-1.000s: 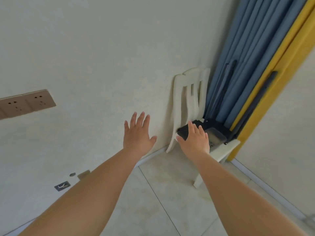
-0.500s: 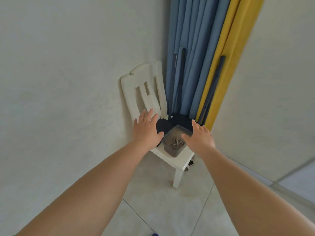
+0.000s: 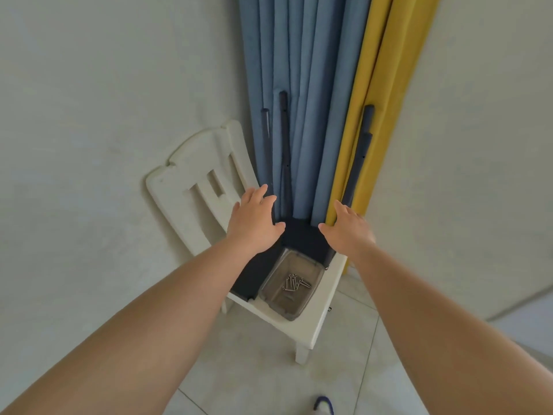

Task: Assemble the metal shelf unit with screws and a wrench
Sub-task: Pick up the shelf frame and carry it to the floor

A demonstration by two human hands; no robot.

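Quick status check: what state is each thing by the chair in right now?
Left hand: open, holds nothing.
Right hand: open, holds nothing.
Clear box: lidless, on the chair seat.
Screws: loose inside the box.
Dark poles: leaning upright against the curtains.
White chair: upright.

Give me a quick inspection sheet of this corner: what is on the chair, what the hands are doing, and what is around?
Surface: white chair on a tiled floor; its seat carries the parts.
Job's things: dark shelf panel on the seat; clear box with screws inside; dark metal poles leaning upright against the curtains. No wrench seen.
Clutter: nothing seen.
Hands: left hand and right hand both open, fingers straight, reaching over the panel; contact cannot be told.
Cables: nothing seen.
Surroundings: blue curtain, yellow curtain, pale walls, a shoe tip at the bottom edge.
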